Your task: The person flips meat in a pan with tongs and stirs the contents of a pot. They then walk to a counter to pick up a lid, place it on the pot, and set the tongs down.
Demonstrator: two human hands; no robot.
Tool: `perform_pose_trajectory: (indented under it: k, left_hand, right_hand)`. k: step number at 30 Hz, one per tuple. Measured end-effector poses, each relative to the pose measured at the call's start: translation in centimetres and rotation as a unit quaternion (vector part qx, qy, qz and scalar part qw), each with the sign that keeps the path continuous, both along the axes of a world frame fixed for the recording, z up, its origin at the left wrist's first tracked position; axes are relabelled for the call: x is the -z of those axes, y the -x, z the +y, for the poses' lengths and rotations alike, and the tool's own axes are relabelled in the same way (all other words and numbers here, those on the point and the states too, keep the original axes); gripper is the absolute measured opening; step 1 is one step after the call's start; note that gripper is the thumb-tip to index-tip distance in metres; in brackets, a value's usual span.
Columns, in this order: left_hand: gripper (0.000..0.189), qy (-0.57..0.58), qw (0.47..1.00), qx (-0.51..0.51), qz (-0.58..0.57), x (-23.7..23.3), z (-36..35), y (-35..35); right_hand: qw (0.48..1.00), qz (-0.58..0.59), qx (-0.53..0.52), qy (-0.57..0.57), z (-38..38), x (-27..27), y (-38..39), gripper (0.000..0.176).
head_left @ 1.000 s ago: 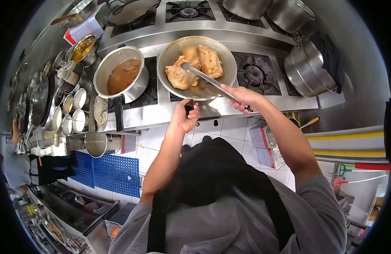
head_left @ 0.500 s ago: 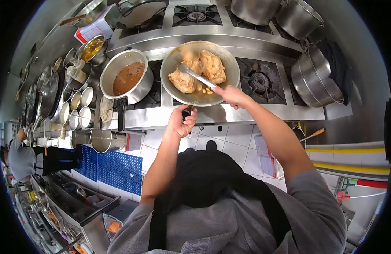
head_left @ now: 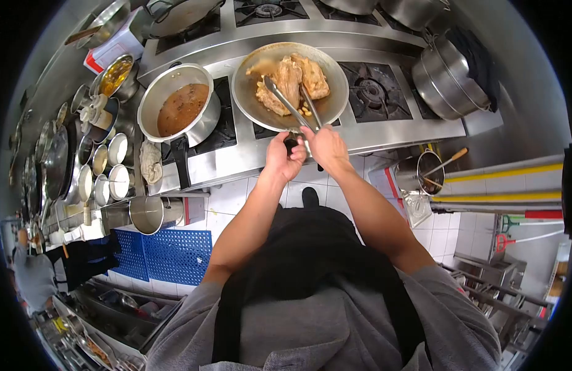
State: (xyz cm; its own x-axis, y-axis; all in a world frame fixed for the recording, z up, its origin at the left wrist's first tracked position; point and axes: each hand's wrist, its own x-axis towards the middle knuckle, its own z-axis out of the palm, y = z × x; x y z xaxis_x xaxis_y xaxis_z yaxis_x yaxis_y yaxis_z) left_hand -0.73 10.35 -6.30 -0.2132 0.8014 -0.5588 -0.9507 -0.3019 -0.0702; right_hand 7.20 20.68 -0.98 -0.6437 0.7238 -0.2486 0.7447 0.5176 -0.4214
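Several large browned pieces of meat (head_left: 288,86) lie in a wide frying pan (head_left: 244,102) on the stove, with garlic cloves (head_left: 306,109) in the brown liquid beside them. At the near side of the pan, my left hand (head_left: 284,159) is closed round its dark handle (head_left: 291,144). My right hand (head_left: 327,150) grips metal tongs (head_left: 288,106) at the pan's near rim, right beside my left hand. The arms of the tongs are spread, one over the left piece and the other along the right side of the middle piece.
Left of the pan stands a deep pot (head_left: 143,105) of brown sauce, its black handle (head_left: 180,162) pointing toward me. A folded cloth (head_left: 151,163) and small bowls (head_left: 118,149) sit farther left. To the right are a burner (head_left: 372,91) and large stockpots (head_left: 443,86). Another person (head_left: 35,272) stands far left.
My right hand has moved left and nearer to my left hand. The tongs now show two spread arms over the meat, and the pieces sit bunched farther right. My view has shifted slightly.
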Motion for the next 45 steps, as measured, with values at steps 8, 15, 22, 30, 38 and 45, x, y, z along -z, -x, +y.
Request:
perform_pose_trajectory:
  k: [8, 15, 22, 30, 38, 45]
  left_hand:
    - [0.030, 0.011, 0.999, 0.010, 0.032, 0.4, -0.6, 1.1]
    - [0.031, -0.018, 1.000, 0.014, 0.016, 1.5, -0.5, 1.1]
    - [0.030, -0.006, 0.999, 0.032, 0.038, 0.8, -0.6, 1.4]
    - [0.027, -0.021, 1.000, 0.011, 0.019, 0.5, 0.5, 0.4]
    - [0.027, 0.002, 0.999, -0.043, 0.026, 0.5, 2.5, -2.1]
    - [0.033, 0.017, 0.997, -0.074, 0.016, 0.0, 2.7, -3.0]
  right_hand:
    - [0.998, -0.050, -0.028, 0.028, 0.7, -3.6, -0.1, 0.065]
    - [0.983, -0.147, -0.111, -0.025, 0.8, -6.1, -2.0, 0.062]
    - [0.989, -0.097, -0.097, 0.050, -0.6, -6.2, -1.7, 0.063]
    - [0.985, -0.144, -0.081, -0.042, 1.7, -13.5, -5.5, 0.070]
    - [0.996, -0.063, 0.004, -0.061, 5.6, -11.3, -4.8, 0.070]
    - [0.996, 0.013, -0.031, -0.080, 8.7, -5.2, -4.8, 0.068]
